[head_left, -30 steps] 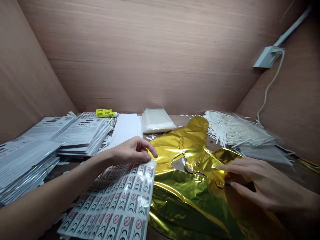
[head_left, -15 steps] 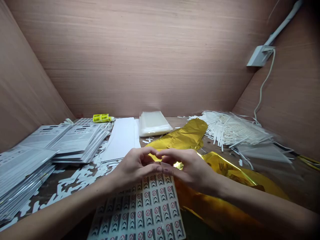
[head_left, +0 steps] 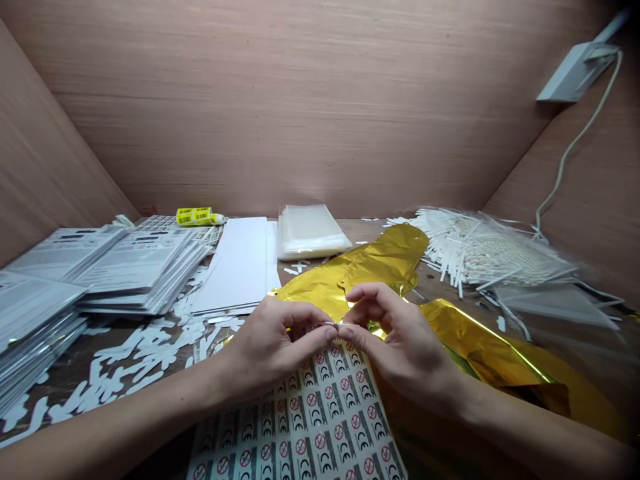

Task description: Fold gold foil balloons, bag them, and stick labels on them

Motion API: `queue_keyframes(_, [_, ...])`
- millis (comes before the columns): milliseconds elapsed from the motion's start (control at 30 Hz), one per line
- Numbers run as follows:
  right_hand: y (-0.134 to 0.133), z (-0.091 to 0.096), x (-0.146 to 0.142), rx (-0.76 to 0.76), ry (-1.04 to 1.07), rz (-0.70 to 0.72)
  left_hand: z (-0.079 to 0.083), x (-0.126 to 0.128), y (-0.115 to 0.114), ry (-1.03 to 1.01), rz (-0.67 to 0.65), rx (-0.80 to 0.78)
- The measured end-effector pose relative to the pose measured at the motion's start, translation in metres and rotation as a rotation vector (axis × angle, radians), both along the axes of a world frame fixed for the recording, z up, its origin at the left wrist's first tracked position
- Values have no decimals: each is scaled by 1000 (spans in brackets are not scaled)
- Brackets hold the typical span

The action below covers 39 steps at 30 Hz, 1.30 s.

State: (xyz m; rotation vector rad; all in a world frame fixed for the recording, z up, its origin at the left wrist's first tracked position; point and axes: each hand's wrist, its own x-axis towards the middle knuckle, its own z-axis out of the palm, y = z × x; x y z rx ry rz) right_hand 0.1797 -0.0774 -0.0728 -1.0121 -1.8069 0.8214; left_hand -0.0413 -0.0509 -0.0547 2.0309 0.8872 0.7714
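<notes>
My left hand (head_left: 270,350) and right hand (head_left: 400,343) pinch a thin white strip (head_left: 330,325), thumbs and forefingers clamped together on it just above the top edge of a printed label sheet (head_left: 310,413). A gold foil balloon (head_left: 380,260) lies crumpled beyond and right of the sheet, clear bags (head_left: 310,233) farther beyond it. The risk: a slackened pinch could drop so slight a strip among the white paper offcuts (head_left: 135,353) left of the sheet, where it would be hard to spot; a sharp tug could crease or tear the foil.
</notes>
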Motion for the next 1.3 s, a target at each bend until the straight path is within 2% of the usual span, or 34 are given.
queue_keyframes(133, [-3,0,-1,-34,-17,3,1,0,-1,33,18,-25])
queue_keyframes(367, [-9,0,-5,83,-57,-13,-4,0,0,-20,19,-154])
queue_keyframes(467, [-9,-3,-6,57,-28,-45,-6,0,1,-50,3,-201])
queue_keyframes(567, [-8,-3,-6,35,-1,-72,-6,0,1,-48,12,-173])
queue_keyframes(800, [-9,-3,-8,96,95,-100,-3,1,-2,-20,34,-97])
queue_keyframes(967, [-10,-4,-7,184,62,-132,0,2,-3,-13,45,-83])
queue_keyframes(1133, [-5,-3,-6,65,33,-99,-3,0,-4,0,68,-68])
queue_keyframes(1300, [-3,-2,-8,13,56,-66,-8,0,-6,-1,84,-73])
